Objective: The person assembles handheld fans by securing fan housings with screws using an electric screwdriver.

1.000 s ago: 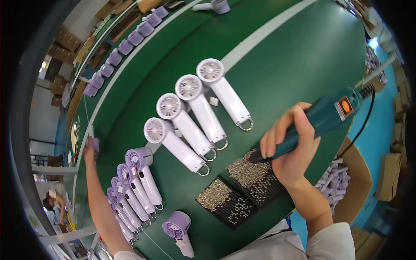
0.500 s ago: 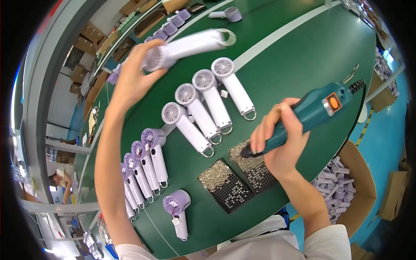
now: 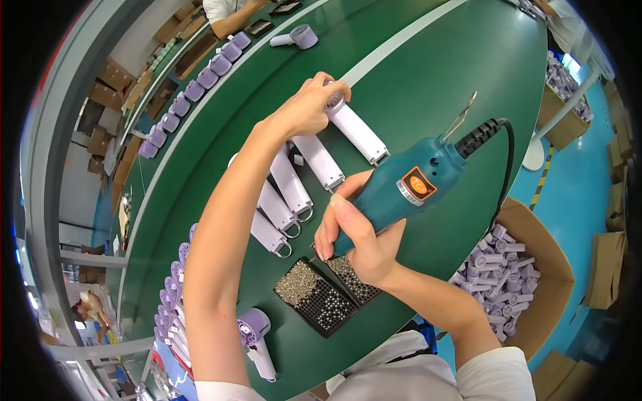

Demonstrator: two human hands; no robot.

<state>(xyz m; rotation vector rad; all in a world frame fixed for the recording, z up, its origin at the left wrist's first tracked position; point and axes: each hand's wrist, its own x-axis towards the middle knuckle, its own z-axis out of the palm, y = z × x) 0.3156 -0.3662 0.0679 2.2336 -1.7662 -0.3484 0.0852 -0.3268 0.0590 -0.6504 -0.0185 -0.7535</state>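
Note:
My left hand [image 3: 309, 110] is closed around the round head of a white handheld fan [image 3: 359, 136], which lies on the green table at the right end of a slanted row. Several more white fans [image 3: 289, 184] lie beside it, their heads partly hidden by my left arm. In my closed right hand [image 3: 364, 240] is a teal electric screwdriver [image 3: 408, 180], tilted with its tip low over the black screw trays. One tray [image 3: 329, 319] shows fully, with silver screws heaped and standing in its holes; the other [image 3: 358, 287] is partly covered by my right hand.
An open purple-headed fan [image 3: 254, 327] with wires lies near left. Past my left arm are several purple fan parts [image 3: 175, 281]. A line of purple parts [image 3: 194, 90] runs along the far side. A cardboard box [image 3: 552, 267] of shells stands right. A co-worker's arm [image 3: 231, 23] shows at top.
My left hand has brought the raised white fan down onto the table at the right end of the row. The screwdriver stays in my right hand. The view has shifted.

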